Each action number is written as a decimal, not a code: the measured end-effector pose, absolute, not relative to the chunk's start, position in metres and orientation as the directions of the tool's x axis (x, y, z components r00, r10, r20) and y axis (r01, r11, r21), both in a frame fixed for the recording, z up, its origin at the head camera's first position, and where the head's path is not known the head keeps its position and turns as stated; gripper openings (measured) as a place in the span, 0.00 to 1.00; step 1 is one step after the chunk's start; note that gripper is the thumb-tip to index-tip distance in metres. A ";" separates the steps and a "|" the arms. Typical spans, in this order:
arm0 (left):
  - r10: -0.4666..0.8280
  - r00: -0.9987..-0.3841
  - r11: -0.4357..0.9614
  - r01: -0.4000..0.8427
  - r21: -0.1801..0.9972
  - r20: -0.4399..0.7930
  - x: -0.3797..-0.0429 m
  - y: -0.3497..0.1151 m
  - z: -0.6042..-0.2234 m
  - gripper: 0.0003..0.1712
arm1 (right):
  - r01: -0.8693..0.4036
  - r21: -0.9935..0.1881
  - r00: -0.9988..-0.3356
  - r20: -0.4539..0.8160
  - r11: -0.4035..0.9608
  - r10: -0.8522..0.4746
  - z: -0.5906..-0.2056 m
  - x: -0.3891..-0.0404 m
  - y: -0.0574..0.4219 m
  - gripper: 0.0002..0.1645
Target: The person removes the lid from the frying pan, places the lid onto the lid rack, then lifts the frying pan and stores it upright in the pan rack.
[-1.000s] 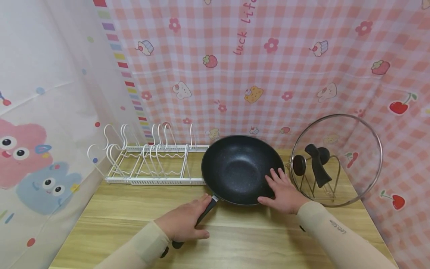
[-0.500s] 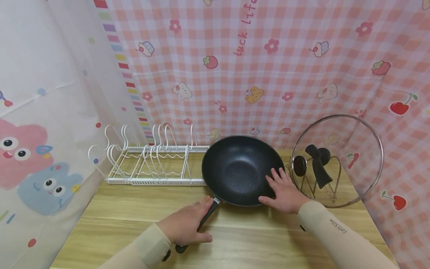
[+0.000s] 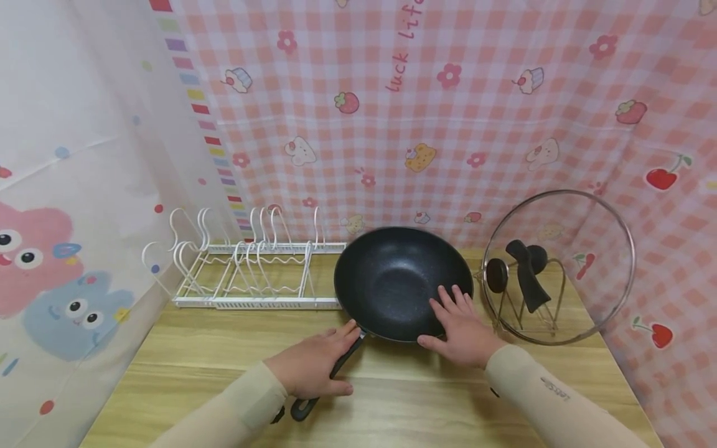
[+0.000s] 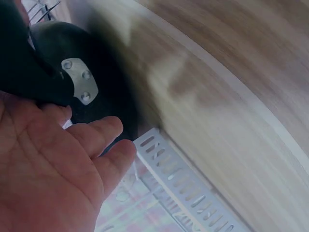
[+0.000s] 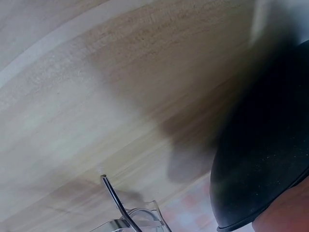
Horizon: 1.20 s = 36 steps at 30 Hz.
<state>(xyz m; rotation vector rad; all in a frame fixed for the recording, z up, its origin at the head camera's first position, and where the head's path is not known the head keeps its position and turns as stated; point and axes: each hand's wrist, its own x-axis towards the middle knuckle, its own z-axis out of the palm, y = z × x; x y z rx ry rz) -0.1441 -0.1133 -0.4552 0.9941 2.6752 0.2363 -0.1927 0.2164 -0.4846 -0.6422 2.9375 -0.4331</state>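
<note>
A black wok [image 3: 400, 283] with a dark inner surface stands on the wooden table, its long black handle [image 3: 344, 363] pointing toward the front left. My left hand [image 3: 313, 364] lies across the handle, with its fingers fairly straight and its thumb stretched out to the right. In the left wrist view, the handle [image 4: 34, 72] runs past the palm toward a riveted metal plate on the wok's outer wall [image 4: 108, 82]. My right hand [image 3: 462, 326] rests at the wok's right front rim, fingers spread over the inner side. Only a part of that hand [image 5: 287, 210] shows in the right wrist view.
To the left stands a white wire rack [image 3: 263, 303] with several curved dividers, its end close by the wok. At right, a glass lid [image 3: 624, 292] with a metal rim leans upright in a metal lid stand [image 3: 562, 292]. Patterned cloth [image 3: 381, 137] hangs behind.
My right hand has shifted slightly left and toward me along the wok's rim. The left hand stays at the handle, and the wok has hardly moved.
</note>
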 end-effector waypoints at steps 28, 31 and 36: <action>0.640 -0.736 0.763 0.577 0.290 -0.221 -0.138 -0.103 -0.457 0.57 | -0.409 -0.310 -0.894 -0.053 0.859 -0.445 -0.482 -0.201 0.224 0.56; 0.638 -0.736 0.765 0.572 0.296 -0.226 -0.138 -0.102 -0.457 0.58 | -0.411 -0.317 -0.891 -0.057 0.855 -0.449 -0.482 -0.202 0.226 0.56; 0.636 -0.738 0.766 0.567 0.302 -0.225 -0.136 -0.100 -0.456 0.58 | -0.426 -0.314 -0.885 -0.047 0.848 -0.462 -0.485 -0.205 0.229 0.54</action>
